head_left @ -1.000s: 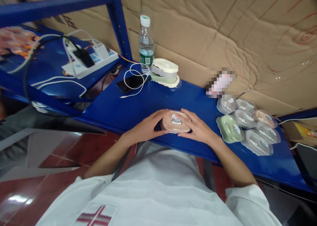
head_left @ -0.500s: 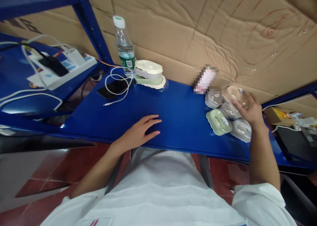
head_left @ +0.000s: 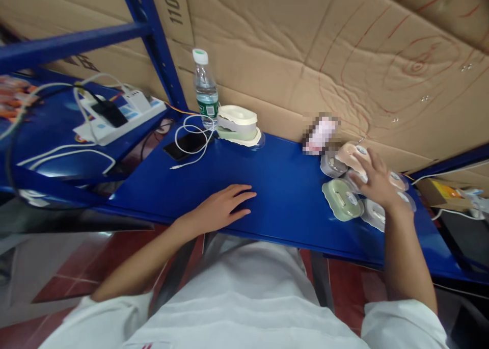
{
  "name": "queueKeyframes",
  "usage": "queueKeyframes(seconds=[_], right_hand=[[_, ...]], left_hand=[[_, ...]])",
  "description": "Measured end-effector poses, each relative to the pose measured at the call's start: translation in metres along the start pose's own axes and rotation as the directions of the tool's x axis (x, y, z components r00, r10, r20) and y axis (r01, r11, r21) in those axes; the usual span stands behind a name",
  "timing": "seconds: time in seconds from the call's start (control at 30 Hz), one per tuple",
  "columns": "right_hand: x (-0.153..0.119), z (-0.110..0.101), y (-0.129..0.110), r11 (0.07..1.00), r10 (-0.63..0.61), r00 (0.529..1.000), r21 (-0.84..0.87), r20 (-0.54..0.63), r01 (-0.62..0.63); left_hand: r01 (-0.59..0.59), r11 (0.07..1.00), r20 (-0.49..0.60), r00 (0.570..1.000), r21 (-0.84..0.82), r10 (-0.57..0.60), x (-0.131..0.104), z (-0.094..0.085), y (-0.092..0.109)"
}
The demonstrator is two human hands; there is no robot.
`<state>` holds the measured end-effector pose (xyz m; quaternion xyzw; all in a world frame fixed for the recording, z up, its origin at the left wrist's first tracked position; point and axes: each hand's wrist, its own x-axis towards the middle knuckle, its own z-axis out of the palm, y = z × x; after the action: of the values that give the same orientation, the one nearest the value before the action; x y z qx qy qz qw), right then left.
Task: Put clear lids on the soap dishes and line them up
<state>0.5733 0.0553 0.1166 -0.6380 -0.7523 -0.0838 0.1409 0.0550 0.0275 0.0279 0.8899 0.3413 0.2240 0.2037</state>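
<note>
My right hand (head_left: 376, 183) is closed on a peach-coloured container (head_left: 352, 158) with a clear cover, above several similar ones at the right of the blue table. Beside it sit a grey container (head_left: 333, 164) and, nearer the front, a green container (head_left: 342, 200). Another grey container (head_left: 373, 214) lies partly hidden beyond my right wrist. At the table's middle front, my left hand (head_left: 225, 206) has its fingers spread and holds nothing. A stack of cream, grey and green containers (head_left: 237, 125) stands at the back left.
A water bottle (head_left: 207, 91) and a black phone (head_left: 187, 146) under a coiled white cable stand left of the stack. A blurred pink object (head_left: 321, 134) leans against the cardboard (head_left: 267, 43). Far left is a power strip (head_left: 107, 130) with cables, behind a blue post (head_left: 156, 53).
My right hand has moved left with the peach container, which now overlaps the grey one's edge. My left hand stays spread on its side. The whole view has shifted slightly.
</note>
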Motion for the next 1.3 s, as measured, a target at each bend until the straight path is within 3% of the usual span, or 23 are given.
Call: queueKeyframes(seconds=[0.1,0.2,0.27,0.33,0.43,0.5,0.6,0.8,0.9,1.0,1.07,1.17,1.23,1.3], right_hand=[[-0.005,0.015,-0.053,0.960,-0.200,0.980,0.202,0.009,0.194],[-0.005,0.042,-0.110,0.847,-0.418,0.901,0.409,0.116,0.340],[-0.004,0.061,-0.139,0.788,-0.515,0.841,0.477,0.164,0.390],[-0.004,0.076,-0.155,0.796,-0.523,0.834,0.452,0.178,0.403],[-0.005,0.086,-0.156,0.827,-0.503,0.845,0.387,0.184,0.408],[-0.007,0.087,-0.152,0.819,-0.513,0.838,0.397,0.185,0.414],[-0.008,0.085,-0.148,0.814,-0.504,0.847,0.420,0.169,0.400],[-0.012,0.089,-0.155,0.830,-0.445,0.886,0.430,0.129,0.355],[-0.016,0.091,-0.164,0.841,-0.403,0.915,0.379,-0.036,0.385],[-0.018,0.094,-0.174,0.825,-0.482,0.868,0.269,-0.120,0.496],[-0.018,0.096,-0.179,0.807,-0.537,0.837,0.229,-0.100,0.545],[-0.016,0.098,-0.181,0.781,-0.576,0.815,0.252,-0.061,0.571],[-0.016,0.098,-0.181,0.771,-0.591,0.806,0.273,-0.032,0.576],[-0.016,0.097,-0.181,0.761,-0.606,0.796,0.282,-0.014,0.584]], left_hand=[[-0.060,0.986,-0.048,0.997,0.154,0.068,0.031,-0.035,-0.004],[-0.051,0.947,-0.186,0.976,0.317,0.115,0.073,-0.068,-0.024],[0.017,0.926,-0.274,0.957,0.378,0.094,0.096,-0.079,-0.046],[0.107,0.920,-0.340,0.940,0.377,0.030,0.109,-0.081,-0.070],[0.127,0.926,-0.358,0.934,0.357,0.010,0.112,-0.072,-0.095],[0.098,0.929,-0.362,0.931,0.357,0.042,0.109,-0.063,-0.099],[0.054,0.927,-0.346,0.934,0.371,0.085,0.106,-0.054,-0.089],[-0.163,0.871,-0.110,0.965,0.463,0.239,0.105,-0.040,-0.052],[-0.376,0.759,0.043,0.907,0.532,0.419,0.100,-0.021,-0.032],[-0.524,0.650,0.151,0.828,0.550,0.540,0.096,-0.001,-0.018],[-0.556,0.639,0.169,0.809,0.532,0.563,0.096,0.005,-0.016],[-0.563,0.646,0.162,0.805,0.516,0.571,0.099,-0.002,-0.025],[-0.484,0.683,0.093,0.846,0.547,0.525,0.101,-0.018,-0.038],[-0.308,0.755,-0.052,0.910,0.579,0.411,0.102,-0.038,-0.056]])
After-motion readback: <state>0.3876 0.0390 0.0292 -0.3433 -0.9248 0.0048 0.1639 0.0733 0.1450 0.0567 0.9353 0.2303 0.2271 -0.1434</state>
